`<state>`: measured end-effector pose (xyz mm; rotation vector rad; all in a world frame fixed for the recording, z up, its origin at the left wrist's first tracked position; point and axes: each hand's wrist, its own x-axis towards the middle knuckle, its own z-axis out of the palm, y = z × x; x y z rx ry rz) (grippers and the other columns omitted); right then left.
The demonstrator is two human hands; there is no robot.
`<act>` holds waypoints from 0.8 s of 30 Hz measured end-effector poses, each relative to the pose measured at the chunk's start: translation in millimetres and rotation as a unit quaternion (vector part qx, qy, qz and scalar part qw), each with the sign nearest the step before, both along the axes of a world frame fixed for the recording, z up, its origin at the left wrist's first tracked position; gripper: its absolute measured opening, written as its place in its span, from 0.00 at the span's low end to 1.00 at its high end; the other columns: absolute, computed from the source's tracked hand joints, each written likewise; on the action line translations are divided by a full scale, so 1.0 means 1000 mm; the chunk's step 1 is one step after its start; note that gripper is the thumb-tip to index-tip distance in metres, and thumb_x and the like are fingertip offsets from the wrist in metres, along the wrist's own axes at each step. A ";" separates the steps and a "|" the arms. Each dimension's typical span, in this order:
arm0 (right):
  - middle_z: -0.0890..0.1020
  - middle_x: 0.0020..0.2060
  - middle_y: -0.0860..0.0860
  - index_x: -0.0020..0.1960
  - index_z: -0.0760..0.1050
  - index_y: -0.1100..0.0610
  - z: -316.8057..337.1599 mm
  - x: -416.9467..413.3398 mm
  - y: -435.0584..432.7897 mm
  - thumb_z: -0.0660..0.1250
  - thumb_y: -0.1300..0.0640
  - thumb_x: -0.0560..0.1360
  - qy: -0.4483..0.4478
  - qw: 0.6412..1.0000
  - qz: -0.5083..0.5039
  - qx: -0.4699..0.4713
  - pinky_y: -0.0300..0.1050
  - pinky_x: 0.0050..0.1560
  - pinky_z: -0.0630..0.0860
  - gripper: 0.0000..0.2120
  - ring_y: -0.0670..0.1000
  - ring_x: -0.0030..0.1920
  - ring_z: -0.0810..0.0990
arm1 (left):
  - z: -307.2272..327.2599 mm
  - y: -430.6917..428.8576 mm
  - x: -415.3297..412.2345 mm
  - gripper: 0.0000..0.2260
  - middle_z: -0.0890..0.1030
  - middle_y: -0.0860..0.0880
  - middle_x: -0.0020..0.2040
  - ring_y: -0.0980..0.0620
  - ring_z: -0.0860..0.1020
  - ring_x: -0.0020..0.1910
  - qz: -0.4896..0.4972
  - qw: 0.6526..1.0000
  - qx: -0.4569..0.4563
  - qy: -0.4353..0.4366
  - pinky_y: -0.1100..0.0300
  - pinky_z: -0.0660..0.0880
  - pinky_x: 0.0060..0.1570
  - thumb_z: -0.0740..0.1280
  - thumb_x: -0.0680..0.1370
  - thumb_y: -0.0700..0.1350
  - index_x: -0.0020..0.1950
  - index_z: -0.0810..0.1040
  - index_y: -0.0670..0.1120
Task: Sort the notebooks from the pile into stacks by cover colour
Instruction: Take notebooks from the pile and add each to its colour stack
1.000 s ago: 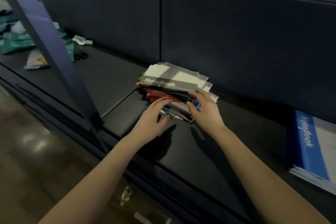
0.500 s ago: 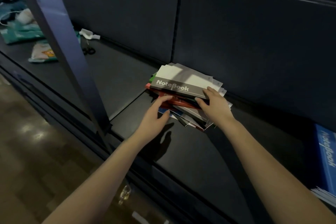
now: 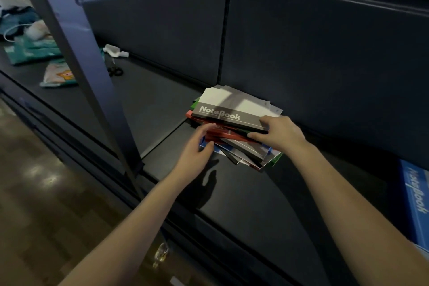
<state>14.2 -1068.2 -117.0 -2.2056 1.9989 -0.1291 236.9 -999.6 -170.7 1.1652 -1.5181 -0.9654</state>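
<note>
Pile of notebooks (image 3: 241, 144) sits on the dark shelf (image 3: 243, 195) close to its back edge, just right of the seam between two shelf boards, covers fanned out unevenly. Top item: grey notebook (image 3: 229, 109), white upper half, "NoteBook" on the grey band. Below it red covers (image 3: 222, 135), then grey, blue and green edges showing. Right hand (image 3: 278, 133) grasps the grey notebook at its near right corner, thumb on top, fingers curled under the edge; how many covers it takes in is unclear. Left hand (image 3: 197, 153) is released, fingers stretched onto the red covers at the pile's near left side, thumb against a blue cover lower down. Blue stack (image 3: 415, 199) lies at the shelf's far right edge, well apart from the pile. Scissors (image 3: 115, 71) and teal packets (image 3: 34, 51) lie far left, beyond the blue upright post (image 3: 92, 72).
</note>
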 end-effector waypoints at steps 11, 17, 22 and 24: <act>0.76 0.54 0.54 0.58 0.70 0.58 0.002 0.003 0.006 0.63 0.48 0.78 0.039 0.997 0.071 0.019 0.54 0.52 0.75 0.15 0.57 0.54 0.74 | 0.005 0.002 -0.010 0.20 0.75 0.56 0.64 0.61 0.71 0.66 0.002 1.000 0.006 0.002 0.62 0.67 0.67 0.61 0.79 0.34 0.66 0.69 0.55; 0.68 0.69 0.52 0.73 0.62 0.53 -0.001 -0.011 0.004 0.62 0.55 0.79 0.022 0.994 0.092 0.046 0.57 0.60 0.72 0.23 0.56 0.64 0.70 | 0.004 0.006 -0.012 0.19 0.75 0.55 0.65 0.58 0.71 0.67 -0.004 1.000 0.014 -0.005 0.55 0.67 0.69 0.61 0.79 0.36 0.67 0.69 0.54; 0.65 0.73 0.50 0.75 0.60 0.49 -0.001 -0.017 0.008 0.54 0.53 0.83 -0.011 0.995 0.098 0.029 0.51 0.64 0.69 0.21 0.55 0.69 0.68 | 0.005 0.010 -0.012 0.21 0.75 0.58 0.64 0.60 0.71 0.66 0.005 1.000 0.014 -0.005 0.54 0.67 0.70 0.61 0.79 0.35 0.61 0.69 0.62; 0.74 0.65 0.52 0.72 0.65 0.48 0.000 -0.019 0.011 0.53 0.52 0.83 -0.045 0.996 0.083 -0.002 0.49 0.57 0.72 0.18 0.53 0.62 0.73 | 0.007 0.012 -0.012 0.21 0.75 0.56 0.65 0.60 0.71 0.66 0.003 1.000 0.020 0.003 0.55 0.67 0.70 0.61 0.79 0.35 0.65 0.69 0.57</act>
